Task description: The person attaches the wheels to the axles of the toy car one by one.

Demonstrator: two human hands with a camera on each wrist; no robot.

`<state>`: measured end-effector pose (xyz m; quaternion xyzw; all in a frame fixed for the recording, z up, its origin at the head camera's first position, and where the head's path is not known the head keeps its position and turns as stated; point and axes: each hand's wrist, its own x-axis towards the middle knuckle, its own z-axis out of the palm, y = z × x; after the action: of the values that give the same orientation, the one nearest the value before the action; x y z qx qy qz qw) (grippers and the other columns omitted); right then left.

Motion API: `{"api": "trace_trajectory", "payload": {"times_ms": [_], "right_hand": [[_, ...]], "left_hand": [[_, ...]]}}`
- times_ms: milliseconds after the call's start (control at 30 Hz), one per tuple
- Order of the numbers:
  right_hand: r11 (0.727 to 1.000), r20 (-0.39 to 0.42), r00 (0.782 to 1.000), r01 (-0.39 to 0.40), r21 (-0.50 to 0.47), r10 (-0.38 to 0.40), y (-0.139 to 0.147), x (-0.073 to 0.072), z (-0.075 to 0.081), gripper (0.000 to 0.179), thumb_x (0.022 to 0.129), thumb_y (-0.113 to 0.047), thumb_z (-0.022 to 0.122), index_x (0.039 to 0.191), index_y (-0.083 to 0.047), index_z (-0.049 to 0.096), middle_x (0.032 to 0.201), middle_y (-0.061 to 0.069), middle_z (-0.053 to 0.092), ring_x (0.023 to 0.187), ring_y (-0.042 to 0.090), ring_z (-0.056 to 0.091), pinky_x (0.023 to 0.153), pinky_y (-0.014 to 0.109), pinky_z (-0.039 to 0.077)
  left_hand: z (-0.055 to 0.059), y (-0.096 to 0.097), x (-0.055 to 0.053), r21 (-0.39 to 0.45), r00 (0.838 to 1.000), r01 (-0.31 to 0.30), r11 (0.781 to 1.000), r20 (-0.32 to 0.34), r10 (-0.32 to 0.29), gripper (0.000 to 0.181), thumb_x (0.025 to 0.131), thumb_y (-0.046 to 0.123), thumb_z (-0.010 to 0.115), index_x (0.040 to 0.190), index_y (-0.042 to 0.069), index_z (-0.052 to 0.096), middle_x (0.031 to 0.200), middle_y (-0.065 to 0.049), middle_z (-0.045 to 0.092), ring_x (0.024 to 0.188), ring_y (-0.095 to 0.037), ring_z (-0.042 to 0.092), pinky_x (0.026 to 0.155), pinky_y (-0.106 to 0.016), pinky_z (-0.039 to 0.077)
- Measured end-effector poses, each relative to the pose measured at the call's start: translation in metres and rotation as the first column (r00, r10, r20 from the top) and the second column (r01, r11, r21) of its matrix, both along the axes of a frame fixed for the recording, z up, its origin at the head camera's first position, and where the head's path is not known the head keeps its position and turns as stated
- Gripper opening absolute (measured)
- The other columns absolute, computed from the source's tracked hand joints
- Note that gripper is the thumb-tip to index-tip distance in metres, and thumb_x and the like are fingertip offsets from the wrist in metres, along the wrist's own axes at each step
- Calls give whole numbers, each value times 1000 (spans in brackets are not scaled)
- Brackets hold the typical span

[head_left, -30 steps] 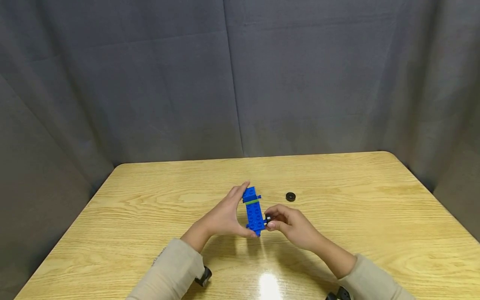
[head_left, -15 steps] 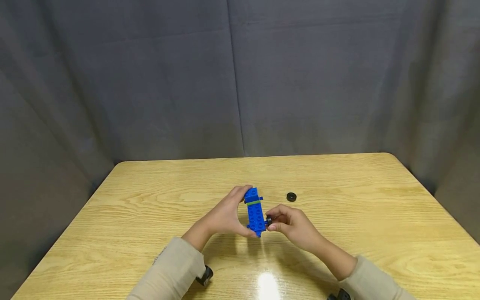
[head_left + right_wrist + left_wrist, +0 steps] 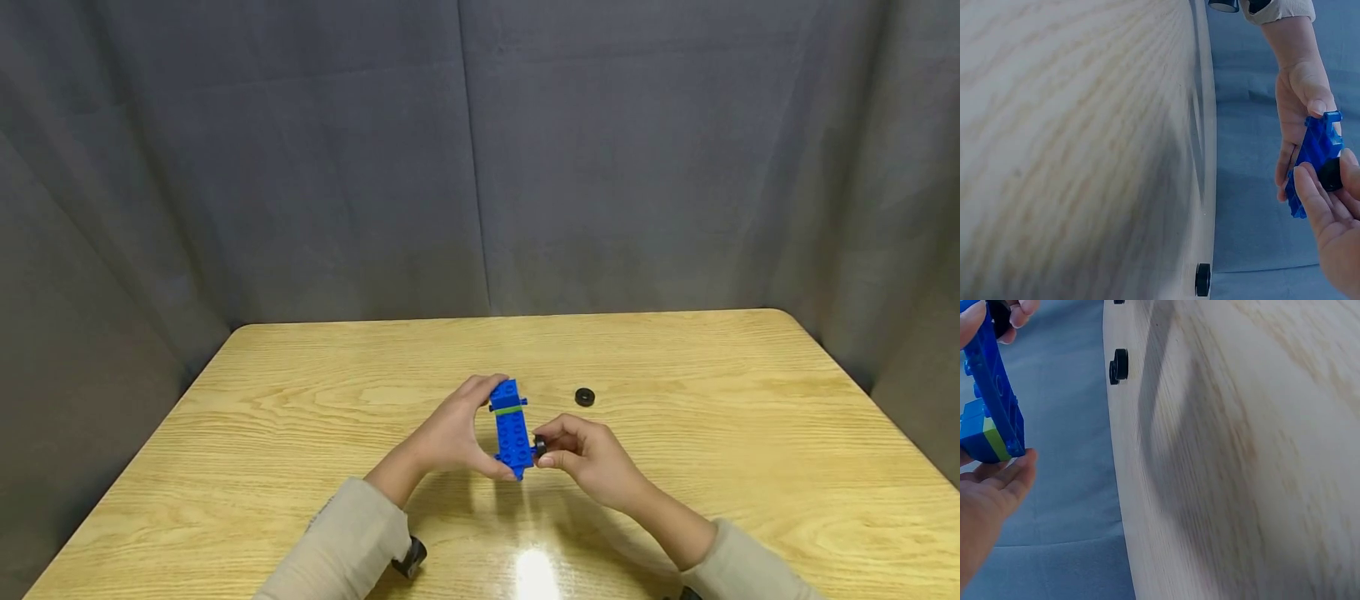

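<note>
My left hand (image 3: 452,435) grips a blue toy car base (image 3: 513,437) by its two ends, thumb at the near end and fingers at the far end. The base has round studs, side pegs and a blue-and-green block (image 3: 991,437) near its far end. My right hand (image 3: 596,460) pinches a small black wheel (image 3: 541,446) between thumb and fingers, right at the near right peg. In the right wrist view the fingers partly cover the wheel (image 3: 1330,175) and the base. Both hands are raised over the table.
Beyond the right hand, a loose black wheel (image 3: 585,397) lies flat on the wooden table (image 3: 712,400). A grey curtain (image 3: 360,183) hangs behind the table. Dark wrist cameras, such as the left one (image 3: 409,558), sit under the sleeves.
Both hands, the base and the wheel have shifted slightly down and right in the head view, as has the loose wheel. The grips look the same.
</note>
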<state>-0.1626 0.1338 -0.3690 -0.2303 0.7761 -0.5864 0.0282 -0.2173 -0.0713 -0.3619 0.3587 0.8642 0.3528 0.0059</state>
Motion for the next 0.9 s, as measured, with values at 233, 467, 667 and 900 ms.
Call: {"api": "trace_trajectory", "payload": {"times_ms": [233,467,667,900], "right_hand": [[1000,1,1000,7,-5,-7,1,0,-1,23,79,1,57,99,11,53,92,17,58,78,18,59,68,26,48],[998,-50,997,51,-41,-53,0,2,0,20,78,5,57,97,11,54,89,19,59,77,17,60,66,26,49],[995,-96,991,86,-47,-90,-1,4,2,19,75,8,59,93,12,56,87,19,60,74,19,61,63,26,49],[997,-135,988,80,-8,-80,-1,3,6,20,74,9,60,94,12,56,86,17,60,73,16,61,62,24,49]], "left_hand": [[-1,2,-1,18,999,17,1000,28,-17,105,49,38,82,134,10,28,123,-4,37,103,-16,42,86,-38,39],[3,3,-4,78,997,25,997,71,-30,104,48,35,83,134,12,30,124,-3,37,106,-16,42,89,-33,37],[6,4,-4,97,995,38,995,83,-46,104,47,33,84,134,12,30,124,-3,38,107,-17,43,89,-36,37],[8,6,-3,80,997,22,997,68,-27,105,47,33,84,134,11,31,123,-3,39,103,-15,45,87,-34,39]]}}
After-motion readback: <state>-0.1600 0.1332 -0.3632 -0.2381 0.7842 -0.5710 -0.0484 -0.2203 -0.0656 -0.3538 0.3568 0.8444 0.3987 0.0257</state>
